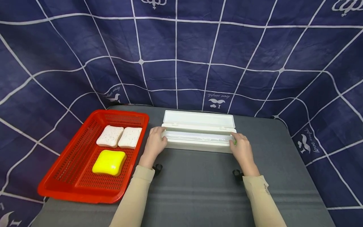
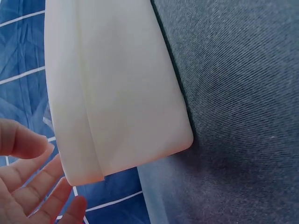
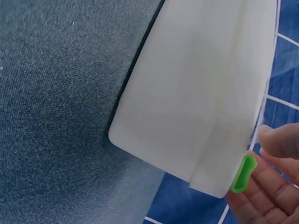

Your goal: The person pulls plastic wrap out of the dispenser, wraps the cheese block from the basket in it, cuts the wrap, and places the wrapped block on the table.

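A long white cling film dispenser [image 1: 195,145] lies on the grey table, its hinged lid [image 1: 198,119] standing up at the back. Inside it rests a roll of clear film [image 1: 198,136]. At the dispenser's left end is my left hand [image 1: 155,142], its loosely bent fingers [image 2: 35,191] by the corner and the thumb held above them. My right hand [image 1: 242,149] is at the opposite end, fingers [image 3: 261,193] beside the corner. Close to those fingers, a small green slider [image 3: 244,173] sits at the dispenser's edge. The wrist views show the dispenser's front but hide its inside.
On the left stands a red plastic basket [image 1: 82,196]. In it are two white speckled sponge-like blocks [image 1: 110,136] and a yellow one [image 1: 109,162]. A dark blue cloth [image 1: 193,75] with white lines hangs behind the grey table [image 1: 198,189].
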Demonstrator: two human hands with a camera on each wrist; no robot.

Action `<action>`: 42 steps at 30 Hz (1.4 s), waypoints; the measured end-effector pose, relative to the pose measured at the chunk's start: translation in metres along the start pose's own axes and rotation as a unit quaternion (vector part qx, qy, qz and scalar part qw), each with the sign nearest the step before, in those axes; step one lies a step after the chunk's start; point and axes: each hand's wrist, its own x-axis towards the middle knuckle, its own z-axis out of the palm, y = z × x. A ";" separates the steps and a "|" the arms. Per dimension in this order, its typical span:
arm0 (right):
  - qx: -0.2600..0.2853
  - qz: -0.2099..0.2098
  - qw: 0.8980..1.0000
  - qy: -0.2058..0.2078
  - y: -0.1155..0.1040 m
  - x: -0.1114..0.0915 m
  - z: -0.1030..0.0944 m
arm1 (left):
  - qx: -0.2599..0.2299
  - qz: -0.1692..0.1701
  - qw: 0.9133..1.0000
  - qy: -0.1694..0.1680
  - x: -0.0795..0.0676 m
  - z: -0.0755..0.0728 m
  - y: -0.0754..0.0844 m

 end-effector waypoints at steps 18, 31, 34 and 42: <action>-0.040 -0.023 0.999 0.003 0.010 0.015 0.012 | 0.047 0.021 0.999 0.004 0.011 0.013 0.001; -0.022 -0.010 0.999 0.042 0.012 0.017 0.017 | 0.030 0.010 0.998 0.053 0.015 0.019 0.000; 0.003 0.012 0.999 0.045 0.012 0.017 0.016 | 0.003 -0.007 0.998 0.066 0.016 0.020 -0.001; 0.069 0.088 0.993 0.044 0.011 0.021 0.015 | -0.041 -0.038 0.995 0.087 0.016 0.016 0.003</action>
